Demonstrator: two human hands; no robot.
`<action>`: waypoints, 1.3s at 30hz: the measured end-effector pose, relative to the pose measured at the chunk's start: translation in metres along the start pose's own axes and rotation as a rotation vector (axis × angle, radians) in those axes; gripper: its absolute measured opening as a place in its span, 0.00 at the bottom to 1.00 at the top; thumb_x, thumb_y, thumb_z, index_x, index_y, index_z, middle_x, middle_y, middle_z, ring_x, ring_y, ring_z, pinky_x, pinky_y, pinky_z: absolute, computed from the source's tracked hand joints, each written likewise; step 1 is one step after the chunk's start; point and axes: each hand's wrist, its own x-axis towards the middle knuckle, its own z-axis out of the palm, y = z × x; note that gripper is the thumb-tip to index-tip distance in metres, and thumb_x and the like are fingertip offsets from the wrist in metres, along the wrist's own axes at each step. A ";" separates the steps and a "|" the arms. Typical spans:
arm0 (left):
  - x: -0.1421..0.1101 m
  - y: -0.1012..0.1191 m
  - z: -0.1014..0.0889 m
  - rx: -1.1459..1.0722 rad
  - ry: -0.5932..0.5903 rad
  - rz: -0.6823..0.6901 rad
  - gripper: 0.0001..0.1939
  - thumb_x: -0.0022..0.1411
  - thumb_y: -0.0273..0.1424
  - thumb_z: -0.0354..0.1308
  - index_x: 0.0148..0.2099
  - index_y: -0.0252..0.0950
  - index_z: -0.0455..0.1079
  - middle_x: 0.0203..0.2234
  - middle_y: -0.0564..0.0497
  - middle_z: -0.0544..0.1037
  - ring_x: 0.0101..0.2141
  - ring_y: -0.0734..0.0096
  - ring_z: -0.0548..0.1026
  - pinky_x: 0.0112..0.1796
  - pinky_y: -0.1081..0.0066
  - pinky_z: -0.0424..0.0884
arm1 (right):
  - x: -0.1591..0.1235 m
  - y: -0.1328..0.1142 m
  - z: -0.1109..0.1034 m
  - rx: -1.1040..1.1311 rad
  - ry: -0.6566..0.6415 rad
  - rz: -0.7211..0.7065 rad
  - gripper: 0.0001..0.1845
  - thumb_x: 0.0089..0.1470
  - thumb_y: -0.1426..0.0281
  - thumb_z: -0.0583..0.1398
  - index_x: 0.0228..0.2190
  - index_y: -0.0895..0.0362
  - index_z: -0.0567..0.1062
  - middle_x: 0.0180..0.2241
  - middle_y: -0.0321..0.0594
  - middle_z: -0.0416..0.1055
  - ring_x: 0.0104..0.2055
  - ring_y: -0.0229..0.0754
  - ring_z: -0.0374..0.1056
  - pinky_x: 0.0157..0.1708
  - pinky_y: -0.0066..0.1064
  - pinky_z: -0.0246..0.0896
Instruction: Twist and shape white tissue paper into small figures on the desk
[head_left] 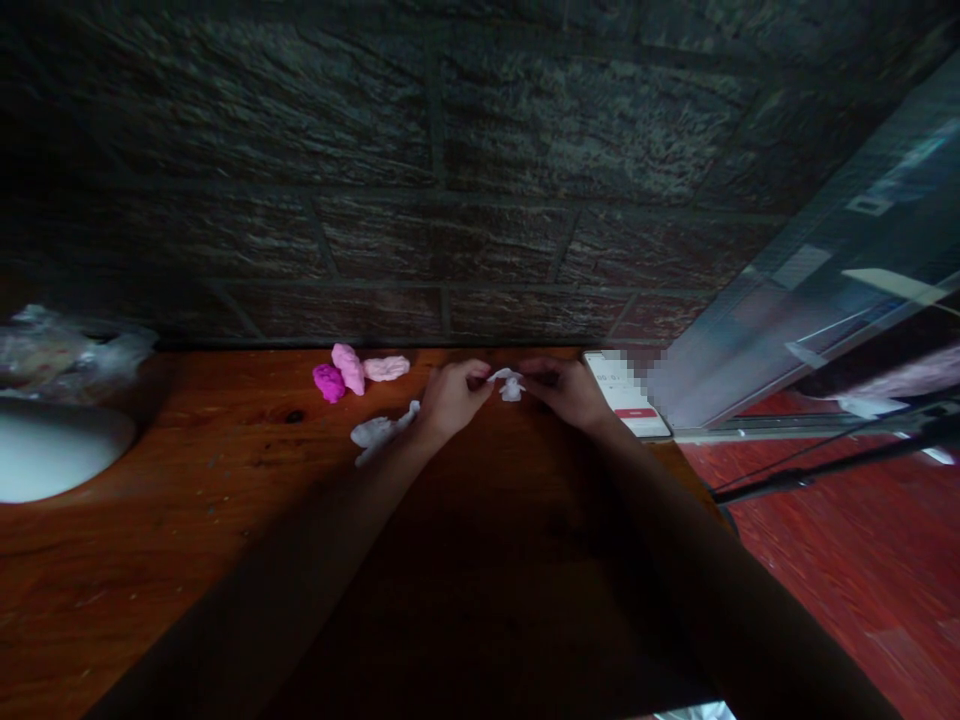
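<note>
A small, soft-looking crumpled white piece (511, 388) is between my hands, close to the wall side of the wooden table. My left hand (453, 398) pinches its left edge between thumb and fingertips. From the other side, my right hand (568, 390) has its fingers closed at the piece's right edge; the fingertips are dark and partly hidden. Beside my left wrist lies another crumpled white piece (375, 432). Farther left, a magenta lump (328, 382), a pink lump (349, 368) and a pale pink lump (386, 368) sit touching or nearly so.
A dark stone-tile wall (510, 240) rises behind the wooden table (217, 430). To the right of my right hand lies a phone (637, 415), partly pixelated. At far left are a white rounded object (60, 450) and a clear plastic bag (82, 360). Red flooring (817, 540) shows beyond the table's right edge.
</note>
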 end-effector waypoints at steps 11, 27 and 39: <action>-0.029 0.018 -0.102 0.351 -0.181 0.066 0.13 0.67 0.36 0.57 0.44 0.34 0.78 0.42 0.43 0.84 0.43 0.57 0.81 0.47 0.61 0.73 | 0.001 -0.008 -0.008 0.028 0.194 -0.031 0.12 0.55 0.72 0.60 0.41 0.56 0.81 0.43 0.44 0.83 0.45 0.46 0.79 0.51 0.42 0.73; -0.078 -0.023 -0.091 -0.256 -0.173 0.132 0.07 0.61 0.32 0.64 0.41 0.36 0.75 0.42 0.46 0.83 0.40 0.67 0.80 0.45 0.68 0.74 | -0.065 -0.088 0.072 0.185 -0.147 -0.025 0.21 0.56 0.61 0.65 0.50 0.54 0.77 0.45 0.44 0.82 0.44 0.46 0.79 0.44 0.39 0.76; -0.090 -0.002 -0.082 -0.114 -0.282 0.066 0.10 0.64 0.34 0.62 0.47 0.39 0.75 0.38 0.52 0.83 0.37 0.68 0.79 0.38 0.72 0.71 | -0.075 -0.090 0.069 0.145 -0.072 -0.097 0.08 0.61 0.66 0.61 0.40 0.52 0.80 0.39 0.41 0.82 0.41 0.44 0.79 0.42 0.34 0.73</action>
